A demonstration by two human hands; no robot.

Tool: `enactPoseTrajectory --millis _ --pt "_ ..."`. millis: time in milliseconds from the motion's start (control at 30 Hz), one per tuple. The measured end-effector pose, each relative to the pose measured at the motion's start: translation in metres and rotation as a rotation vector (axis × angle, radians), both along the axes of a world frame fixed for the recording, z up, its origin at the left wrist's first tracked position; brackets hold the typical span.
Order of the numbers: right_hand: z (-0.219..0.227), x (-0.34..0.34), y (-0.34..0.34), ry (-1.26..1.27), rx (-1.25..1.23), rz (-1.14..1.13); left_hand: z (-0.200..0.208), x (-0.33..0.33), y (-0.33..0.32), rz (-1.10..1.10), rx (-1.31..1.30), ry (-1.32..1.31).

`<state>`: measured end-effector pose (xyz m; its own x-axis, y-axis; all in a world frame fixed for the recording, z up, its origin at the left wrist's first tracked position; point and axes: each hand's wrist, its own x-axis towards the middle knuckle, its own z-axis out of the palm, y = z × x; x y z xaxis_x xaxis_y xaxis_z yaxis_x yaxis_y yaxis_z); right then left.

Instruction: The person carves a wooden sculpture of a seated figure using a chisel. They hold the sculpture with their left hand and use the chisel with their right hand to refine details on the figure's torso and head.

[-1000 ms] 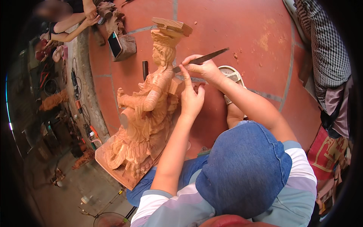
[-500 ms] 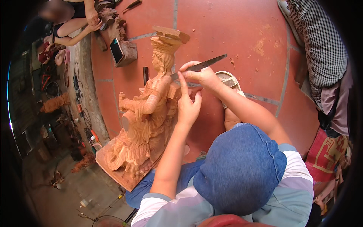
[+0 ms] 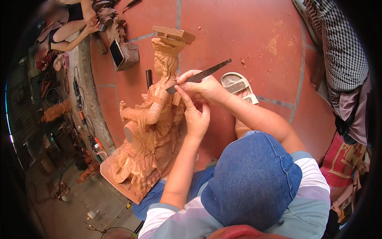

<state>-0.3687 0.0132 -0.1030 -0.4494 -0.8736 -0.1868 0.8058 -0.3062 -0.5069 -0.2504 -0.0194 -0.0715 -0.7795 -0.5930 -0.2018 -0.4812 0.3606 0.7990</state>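
Observation:
A carved reddish-brown wooden statue (image 3: 153, 115) of a figure with a tall headdress leans to the right on its square wooden base (image 3: 115, 179). My right hand (image 3: 203, 85) is closed round a flat dark metal chisel (image 3: 211, 71), its rear end pointing up and right. The front end of the chisel lies against the statue's shoulder, below the neck. My left hand (image 3: 197, 119) is beside the statue's back, its index finger stretched to the chisel near that end. The thumb stands apart from the index finger; the other fingers are partly hidden.
A phone (image 3: 116, 53) rests against a wooden block (image 3: 129, 57) on the red tiled floor (image 3: 238, 24). A dark tool handle (image 3: 149, 78) stands behind the statue. Another person's hands (image 3: 91, 24) are at the upper left. Power tools (image 3: 78, 93) lie along the left; checkered cloth (image 3: 344, 51) is at right.
The chisel has shifted left and slightly down along the statue's shoulder, so more of its front end shows. Both hands moved with it. The whole view has also shifted a little.

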Motion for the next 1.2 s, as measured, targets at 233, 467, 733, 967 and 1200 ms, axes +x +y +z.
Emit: enactPoseTrajectory --millis 233,467,733,967,1200 --pt "0.003 0.001 -0.003 0.013 -0.008 0.005 -0.005 -0.003 0.001 0.008 -0.041 0.068" --pt "-0.042 -0.009 -0.007 -0.039 0.027 -0.050 -0.013 -0.016 -0.013 -0.064 0.024 -0.156" --pt "-0.020 -0.001 0.006 0.023 0.117 -0.010 -0.017 -0.010 -0.001 -0.028 -0.024 -0.067" --pt "-0.032 -0.026 -0.006 0.044 0.113 -0.018 -0.012 -0.028 -0.013 -0.072 -0.047 -0.181" --pt "-0.023 -0.013 -0.006 0.195 0.037 -0.072 -0.011 -0.017 0.001 0.019 -0.022 -0.040"
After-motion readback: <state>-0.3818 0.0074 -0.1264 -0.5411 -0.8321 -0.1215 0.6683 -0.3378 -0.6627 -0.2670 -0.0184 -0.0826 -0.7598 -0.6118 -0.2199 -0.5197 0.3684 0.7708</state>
